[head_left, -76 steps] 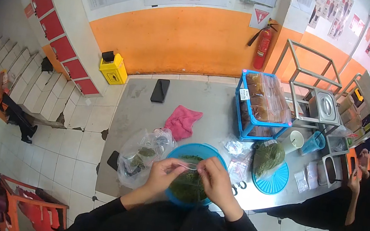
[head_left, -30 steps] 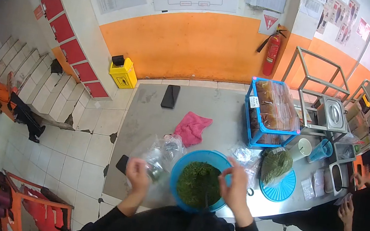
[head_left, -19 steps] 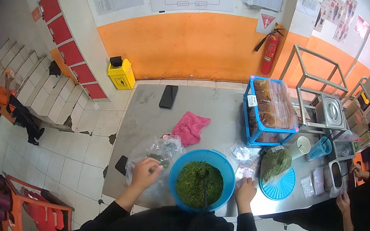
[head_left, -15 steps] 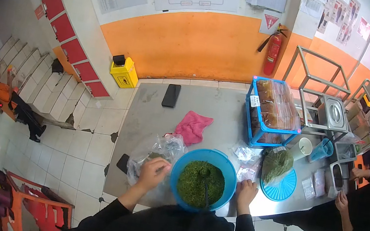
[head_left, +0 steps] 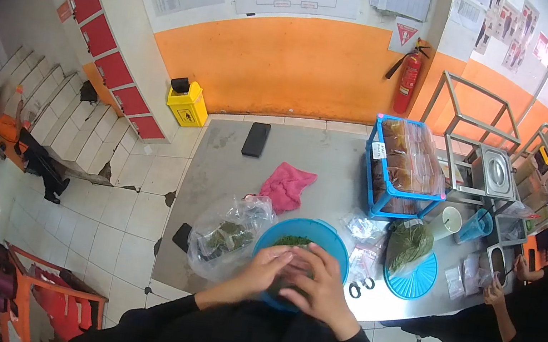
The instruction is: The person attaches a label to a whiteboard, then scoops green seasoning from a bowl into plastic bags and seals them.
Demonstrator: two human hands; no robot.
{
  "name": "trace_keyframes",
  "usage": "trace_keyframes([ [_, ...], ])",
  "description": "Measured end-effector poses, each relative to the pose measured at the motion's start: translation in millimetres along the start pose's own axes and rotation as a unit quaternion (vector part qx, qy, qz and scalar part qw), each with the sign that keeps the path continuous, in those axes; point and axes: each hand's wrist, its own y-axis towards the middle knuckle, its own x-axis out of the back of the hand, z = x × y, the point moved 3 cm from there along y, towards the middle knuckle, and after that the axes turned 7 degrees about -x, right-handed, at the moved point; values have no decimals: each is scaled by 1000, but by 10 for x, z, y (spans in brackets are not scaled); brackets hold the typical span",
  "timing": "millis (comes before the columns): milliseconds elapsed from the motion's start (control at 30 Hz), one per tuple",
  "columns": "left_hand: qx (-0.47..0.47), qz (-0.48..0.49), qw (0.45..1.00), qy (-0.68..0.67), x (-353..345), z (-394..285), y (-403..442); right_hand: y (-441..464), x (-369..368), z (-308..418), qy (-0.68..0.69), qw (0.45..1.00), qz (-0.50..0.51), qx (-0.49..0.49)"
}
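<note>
A blue tub [head_left: 338, 243] of finely chopped green leaves [head_left: 291, 240] stands at the table's front edge. Over it, my left hand [head_left: 264, 271] and my right hand [head_left: 321, 288] come together. The right hand's fingers are spread; the left hand's fingertips are blurred and partly covered by the right, so whether anything lies between them is unclear. The spoon seen earlier in the leaves is hidden. Beside my left hand lies a clear plastic bag [head_left: 223, 238] with some green leaves inside. Black-handled scissors [head_left: 361, 287] lie right of the tub.
Around the tub are a pink cloth [head_left: 287, 186], a phone [head_left: 256, 139], a blue crate of brown packs [head_left: 405, 167], a bag of green leaves [head_left: 409, 244] and a blue lid [head_left: 410, 277]. A co-worker's hands [head_left: 496, 291] work at the right edge.
Both my hands have moved inward over the tub, the left from the plastic bag, the right from beside the small packets. The scissors are now uncovered.
</note>
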Motion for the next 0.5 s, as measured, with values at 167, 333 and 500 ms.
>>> trace_keyframes([
  [167, -12, 53, 946, 320, 10, -254, -124, -101, -199, -243, 68, 988, 48, -130],
  [333, -230, 27, 820, 523, 59, -278, -176, -166, -239, -297, 117, 974, 102, -163],
  [500, -298, -118, 803, 502, 114, -281, -264, -170, -318, -296, 202, 943, 48, -259],
])
